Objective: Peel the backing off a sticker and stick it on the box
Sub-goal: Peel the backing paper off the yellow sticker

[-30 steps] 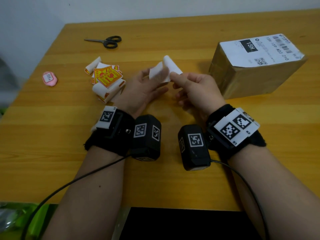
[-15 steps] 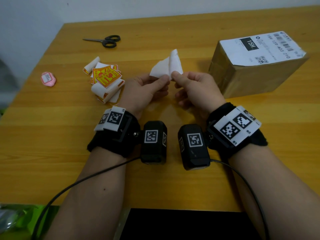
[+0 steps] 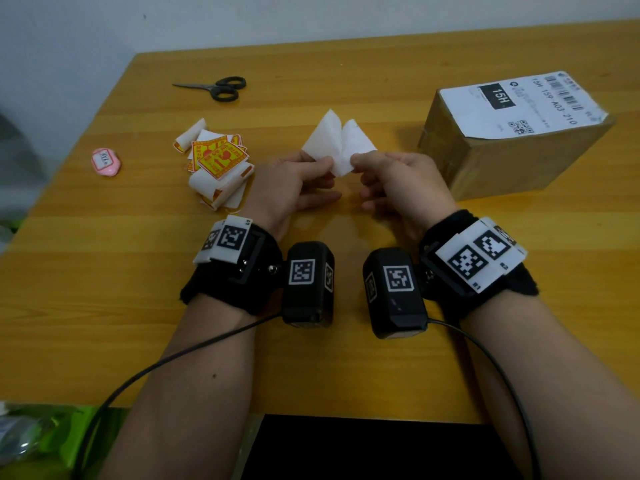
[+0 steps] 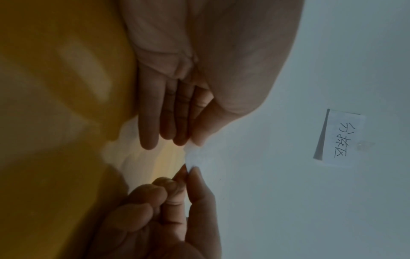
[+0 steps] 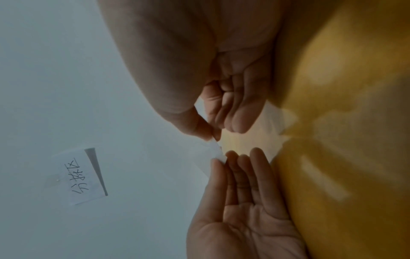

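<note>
Right now the left hand pinches one white flap between thumb and forefinger, its other fingers straight; the right hand pinches the other flap, its spare fingers curled in. The two flaps meet at a lower corner between the fingertips and splay apart above, held over the bench. Both show white sides to the head camera, so I cannot tell which is sticker and which is backing.

The risk, I'd say, lies in that last joined corner: a sharp tug could tear the paper, and the freed sticky flap could curl onto itself or cling to a finger before it gets to the box, which sits near, at about two o'clock from the hands.

The head view alone shows the box, the sticker pile at nine o'clock, and the scissors at eleven. The wrist views give the pinches from beneath, and a note on the wall.
</note>
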